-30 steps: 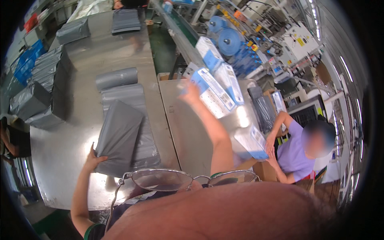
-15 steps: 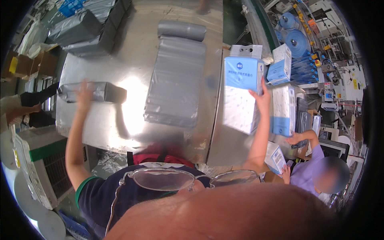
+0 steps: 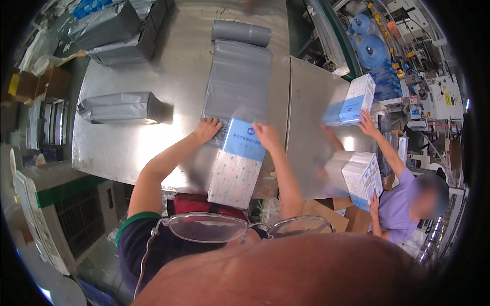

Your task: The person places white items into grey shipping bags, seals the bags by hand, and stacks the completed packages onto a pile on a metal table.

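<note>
A blue-and-white plastic-wrapped pack [image 3: 236,166] lies tilted at the near end of a stack of flat grey plastic bags [image 3: 239,76], its blue end toward them. At its upper right corner, my right hand [image 3: 266,136] is closed on the pack. My left hand [image 3: 206,130] has its fingers curled on the near left corner of the top grey bag, just left of the pack. Clear film or bag edge shows faintly above the pack's blue end. Left of my arms, a filled grey parcel [image 3: 120,108] lies on the metal table [image 3: 173,66].
A roll of grey plastic [image 3: 241,33] lies beyond the bags. More grey parcels [image 3: 109,33] are piled at the far left. On the right, a co-worker in a purple shirt [image 3: 400,209] handles packs [image 3: 352,104] beside machinery. A boxy machine [image 3: 66,204] stands at the lower left.
My left hand has moved from the grey parcel to the bag stack. My right hand has brought the pack leftward from the right-hand table. The co-worker's packs have shifted.
</note>
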`<state>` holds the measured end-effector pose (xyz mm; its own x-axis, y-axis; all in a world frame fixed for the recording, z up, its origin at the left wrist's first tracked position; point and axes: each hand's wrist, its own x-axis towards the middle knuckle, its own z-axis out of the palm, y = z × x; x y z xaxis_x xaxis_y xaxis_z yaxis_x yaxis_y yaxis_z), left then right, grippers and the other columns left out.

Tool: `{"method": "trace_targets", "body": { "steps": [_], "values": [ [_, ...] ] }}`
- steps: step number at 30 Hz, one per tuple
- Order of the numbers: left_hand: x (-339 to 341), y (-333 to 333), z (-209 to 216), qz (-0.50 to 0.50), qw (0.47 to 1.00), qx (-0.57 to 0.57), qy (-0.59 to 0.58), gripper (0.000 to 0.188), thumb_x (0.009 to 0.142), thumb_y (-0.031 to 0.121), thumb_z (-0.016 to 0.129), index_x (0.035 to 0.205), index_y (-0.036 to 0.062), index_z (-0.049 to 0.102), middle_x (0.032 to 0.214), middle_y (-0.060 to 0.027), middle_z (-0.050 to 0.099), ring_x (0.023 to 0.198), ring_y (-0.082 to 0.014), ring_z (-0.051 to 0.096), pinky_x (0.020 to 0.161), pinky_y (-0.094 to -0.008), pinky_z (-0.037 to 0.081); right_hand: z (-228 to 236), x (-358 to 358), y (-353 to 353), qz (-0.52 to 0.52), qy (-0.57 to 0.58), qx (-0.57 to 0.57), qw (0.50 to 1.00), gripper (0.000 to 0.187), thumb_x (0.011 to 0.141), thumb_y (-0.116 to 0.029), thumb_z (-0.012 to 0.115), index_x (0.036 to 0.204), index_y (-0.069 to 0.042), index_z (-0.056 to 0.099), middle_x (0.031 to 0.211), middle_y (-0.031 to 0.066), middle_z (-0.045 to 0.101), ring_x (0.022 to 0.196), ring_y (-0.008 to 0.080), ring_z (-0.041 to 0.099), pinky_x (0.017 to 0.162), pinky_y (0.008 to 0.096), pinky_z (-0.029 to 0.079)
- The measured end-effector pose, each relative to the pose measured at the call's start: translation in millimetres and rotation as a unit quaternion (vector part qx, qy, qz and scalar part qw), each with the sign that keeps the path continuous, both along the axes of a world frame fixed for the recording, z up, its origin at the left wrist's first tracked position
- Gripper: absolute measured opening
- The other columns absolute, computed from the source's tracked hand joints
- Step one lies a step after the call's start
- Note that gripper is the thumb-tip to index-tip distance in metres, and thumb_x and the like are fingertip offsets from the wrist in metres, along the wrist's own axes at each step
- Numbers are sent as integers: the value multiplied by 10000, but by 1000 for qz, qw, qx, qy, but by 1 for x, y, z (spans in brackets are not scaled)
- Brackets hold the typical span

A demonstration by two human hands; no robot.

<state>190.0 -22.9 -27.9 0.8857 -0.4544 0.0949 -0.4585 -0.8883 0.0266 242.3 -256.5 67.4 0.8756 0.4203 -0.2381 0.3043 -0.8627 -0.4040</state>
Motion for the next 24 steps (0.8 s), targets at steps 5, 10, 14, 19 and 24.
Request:
{"method": "trace_targets", "body": {
  "steps": [5,10,14,19,24],
  "values": [
    [33,7,24,144,937,-301,99,270,756,325,471,702,61,492,623,-123,529,636,-311,526,559,-391,421,-28,-25,36,107,-61,39,992,404,680,-311,579,973,-77,429,729,126,572,652,308,552,583,391,429],
    [26,-16,68,39,956,-288,28,155,698,209,517,718,61,481,696,-103,497,684,-287,513,557,-365,413,-10,15,60,-7,-155,-9,988,458,621,-231,628,988,-109,383,692,141,557,674,290,556,562,377,429],
    [-7,-19,54,85,943,-307,-94,198,626,57,530,787,62,414,753,-110,452,728,-289,491,571,-362,410,-49,3,23,-178,-237,180,938,490,579,-9,547,1042,-93,413,753,84,534,606,198,495,546,309,402],
    [-16,-32,29,261,807,-529,-24,234,617,-6,530,788,41,376,705,-138,463,674,-317,487,580,-371,397,-62,-17,12,-286,-238,353,858,581,593,79,478,1139,-91,376,843,58,512,581,155,446,555,266,385],
    [1,-28,32,262,802,-536,-27,193,658,18,508,818,37,401,708,-156,497,658,-329,503,580,-399,400,-97,-16,7,-308,-361,325,818,429,660,12,487,1081,-61,438,875,115,546,680,251,523,592,309,412]
  ]
}}
